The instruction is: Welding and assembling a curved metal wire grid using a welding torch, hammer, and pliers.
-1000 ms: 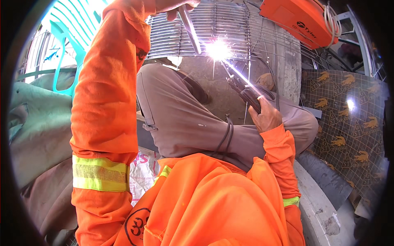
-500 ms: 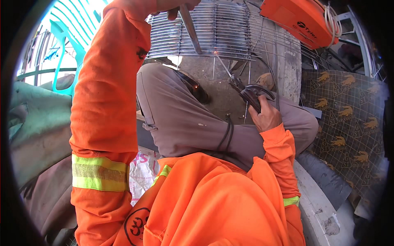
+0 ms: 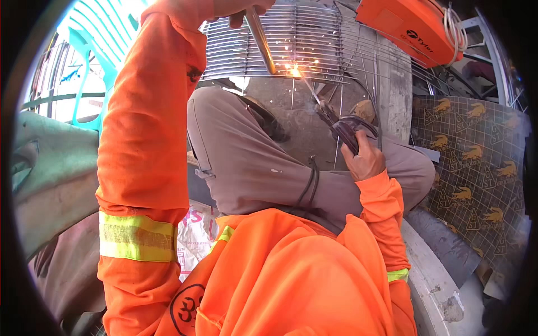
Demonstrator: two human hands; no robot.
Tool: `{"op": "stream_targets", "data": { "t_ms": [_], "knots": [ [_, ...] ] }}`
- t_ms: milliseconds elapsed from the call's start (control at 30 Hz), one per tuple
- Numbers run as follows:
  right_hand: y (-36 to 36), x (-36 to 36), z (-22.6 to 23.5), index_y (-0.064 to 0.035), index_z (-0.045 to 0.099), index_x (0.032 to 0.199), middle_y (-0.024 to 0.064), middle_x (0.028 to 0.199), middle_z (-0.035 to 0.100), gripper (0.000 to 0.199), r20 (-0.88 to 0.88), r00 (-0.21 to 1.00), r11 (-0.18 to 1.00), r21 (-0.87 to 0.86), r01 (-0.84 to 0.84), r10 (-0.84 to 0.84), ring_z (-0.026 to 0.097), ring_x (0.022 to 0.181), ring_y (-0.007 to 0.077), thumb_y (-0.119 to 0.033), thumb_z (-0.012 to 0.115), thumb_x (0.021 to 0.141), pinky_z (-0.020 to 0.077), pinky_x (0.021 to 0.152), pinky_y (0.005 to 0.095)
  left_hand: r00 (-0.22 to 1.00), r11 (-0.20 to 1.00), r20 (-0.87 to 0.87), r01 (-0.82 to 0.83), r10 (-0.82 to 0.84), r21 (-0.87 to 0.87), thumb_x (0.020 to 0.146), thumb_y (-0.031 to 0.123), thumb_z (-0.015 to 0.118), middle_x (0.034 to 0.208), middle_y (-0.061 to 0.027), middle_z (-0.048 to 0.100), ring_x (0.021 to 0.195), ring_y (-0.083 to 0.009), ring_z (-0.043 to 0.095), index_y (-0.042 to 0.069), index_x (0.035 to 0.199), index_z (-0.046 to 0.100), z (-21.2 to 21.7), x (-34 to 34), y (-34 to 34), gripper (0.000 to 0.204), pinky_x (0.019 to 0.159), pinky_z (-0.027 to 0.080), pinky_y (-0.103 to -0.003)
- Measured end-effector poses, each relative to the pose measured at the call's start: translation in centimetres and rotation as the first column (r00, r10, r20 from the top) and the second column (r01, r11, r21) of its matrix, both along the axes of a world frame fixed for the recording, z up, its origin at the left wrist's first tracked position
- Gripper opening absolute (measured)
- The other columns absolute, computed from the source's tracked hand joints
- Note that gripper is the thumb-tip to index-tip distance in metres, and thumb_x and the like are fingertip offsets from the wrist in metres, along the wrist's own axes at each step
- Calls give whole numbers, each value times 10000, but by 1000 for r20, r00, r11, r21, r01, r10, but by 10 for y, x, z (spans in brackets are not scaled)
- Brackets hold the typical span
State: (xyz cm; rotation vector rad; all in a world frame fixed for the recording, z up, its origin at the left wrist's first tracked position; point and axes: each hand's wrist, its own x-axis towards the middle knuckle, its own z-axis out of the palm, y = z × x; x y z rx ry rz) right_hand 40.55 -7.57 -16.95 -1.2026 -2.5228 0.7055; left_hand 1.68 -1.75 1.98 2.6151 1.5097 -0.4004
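My right hand (image 3: pixel 365 158) is wrapped round the grip of a dark welding electrode holder (image 3: pixel 339 127). A thin welding rod (image 3: pixel 309 87) slants from its jaws up to the near edge of a metal bar grille (image 3: pixel 316 36). Bright sparks (image 3: pixel 293 70) burst where the rod tip meets that edge. At the top of the head view, my left hand (image 3: pixel 238 9) is closed round the upper part of a metal tube (image 3: pixel 259 40). The tube's lower end is beside the sparks, over the grille's near edge. Part of the left hand is cut off by the frame.
An orange machine case (image 3: pixel 400 28) with a coiled white cord (image 3: pixel 457 36) stands at the far right. A dark printed sheet (image 3: pixel 471 168) lies to the right. At the far left is a turquoise plastic chair (image 3: pixel 92 78). My bent legs (image 3: pixel 252 157) are below the grille.
The small glow at the rod tip has grown into a bright arc with flying sparks, lighting the tube. Both hands stay nearly in place.
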Motion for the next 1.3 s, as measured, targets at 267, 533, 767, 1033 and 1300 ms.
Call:
{"op": "stream_targets", "data": {
  "t_ms": [267,533,767,1033,1300],
  "knots": [
    [0,-2,5,-84,528,1093,179,895,681,316,41,999,997,-83,4,-1,663,805,404,-218,666,843,527,650,488,993,994,44,-104,106,-44,869,137,560,683,-48,682,636,-180,692,88,831,679,-12,-6,5,135,597,544,-318],
    [1,-2,2,-80,525,1095,174,914,683,322,74,997,995,-103,11,-3,665,810,400,-214,671,841,528,655,487,997,997,15,-76,77,-18,879,167,538,664,-39,676,640,-178,687,119,830,684,-3,4,0,162,596,532,-325],
    [0,-5,4,-68,526,1083,172,916,684,319,110,994,995,-96,3,8,665,811,399,-216,674,842,532,658,485,978,974,7,-207,208,-90,886,203,529,656,-28,672,652,-181,679,136,838,694,-9,1,2,184,607,526,-331],
    [0,-6,3,-64,542,1060,198,861,675,315,37,999,998,-55,37,-35,664,763,392,-211,682,819,530,628,467,969,967,-3,-248,248,-59,895,230,526,658,-14,674,664,-177,671,146,865,710,-8,1,-2,204,615,521,-321],
    [-1,-7,2,-90,536,1080,169,881,685,313,65,998,997,-78,7,-2,668,780,387,-205,679,826,526,639,479,960,956,-8,-280,280,-90,903,222,512,648,-11,672,655,-173,672,144,862,706,-6,3,-2,213,605,524,-322]
  ]
}}
